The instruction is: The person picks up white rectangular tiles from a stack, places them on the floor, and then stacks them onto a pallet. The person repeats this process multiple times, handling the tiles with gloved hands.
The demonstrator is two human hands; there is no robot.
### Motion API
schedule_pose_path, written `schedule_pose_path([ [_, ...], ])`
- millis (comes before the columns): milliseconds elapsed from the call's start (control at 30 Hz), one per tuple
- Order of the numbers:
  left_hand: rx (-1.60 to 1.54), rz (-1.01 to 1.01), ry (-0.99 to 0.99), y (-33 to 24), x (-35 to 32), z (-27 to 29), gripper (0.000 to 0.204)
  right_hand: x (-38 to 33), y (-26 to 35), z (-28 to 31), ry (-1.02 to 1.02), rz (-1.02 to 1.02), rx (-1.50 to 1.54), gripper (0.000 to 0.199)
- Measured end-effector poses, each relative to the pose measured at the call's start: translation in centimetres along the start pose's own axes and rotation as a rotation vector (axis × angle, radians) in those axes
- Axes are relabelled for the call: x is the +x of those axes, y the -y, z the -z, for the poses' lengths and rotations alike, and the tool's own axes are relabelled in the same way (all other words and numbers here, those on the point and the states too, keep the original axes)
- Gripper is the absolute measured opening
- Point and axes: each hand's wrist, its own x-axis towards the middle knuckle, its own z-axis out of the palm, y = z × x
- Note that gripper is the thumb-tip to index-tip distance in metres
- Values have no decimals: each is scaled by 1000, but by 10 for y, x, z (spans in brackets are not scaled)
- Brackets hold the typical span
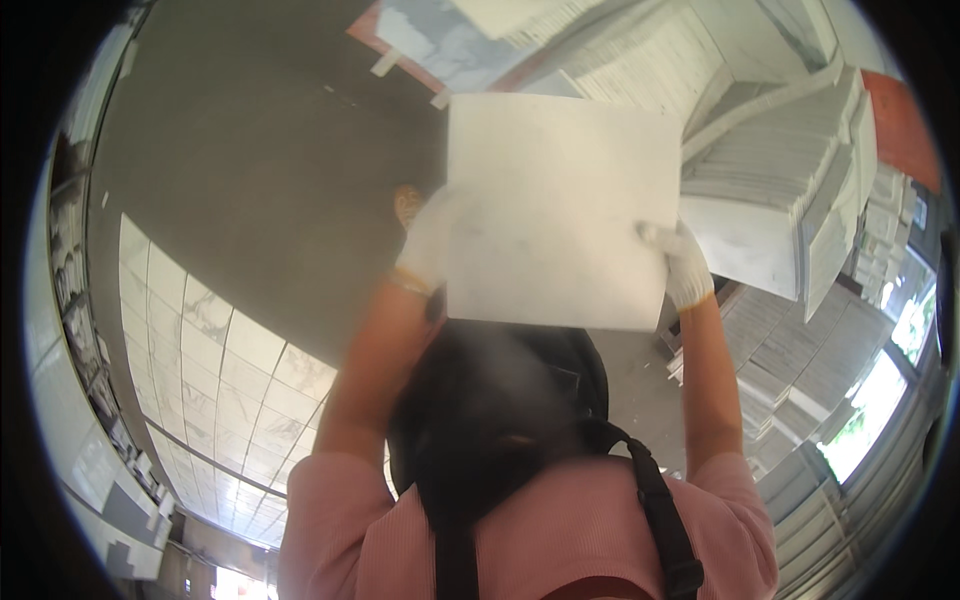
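A flat, nearly square white tile (560,210) is held up in front of me between both hands. My left hand (425,238), in a white knit glove with a yellow cuff, grips its left edge and is smeared by motion. On the opposite edge my right hand (686,264), gloved the same way, is closed with the thumb on the near face and the other fingers hidden behind. The tile's lower edge sits just beyond a black bag (500,400) strapped to my chest.
Rows of pale slabs (750,150) stand on edge at the right, beside a large white panel (740,240). A red-edged sheet (430,45) lies at the top. Marble-patterned tiles (220,370) cover an area at the lower left, next to grey floor (250,150).
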Motion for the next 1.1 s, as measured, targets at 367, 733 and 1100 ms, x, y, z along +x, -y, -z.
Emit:
schedule_pose_path([
  [367,-21,-254,-536,-67,-146,76,43,37,119,-244,430,48,-440,47],
  [733,-587,-647,-577,-102,-180,137,44,62,184,-375,810,138,-540,42],
  [1100,-1203,-784,-217,-147,-251,198,33,21,208,-578,1252,-153,-451,63],
])
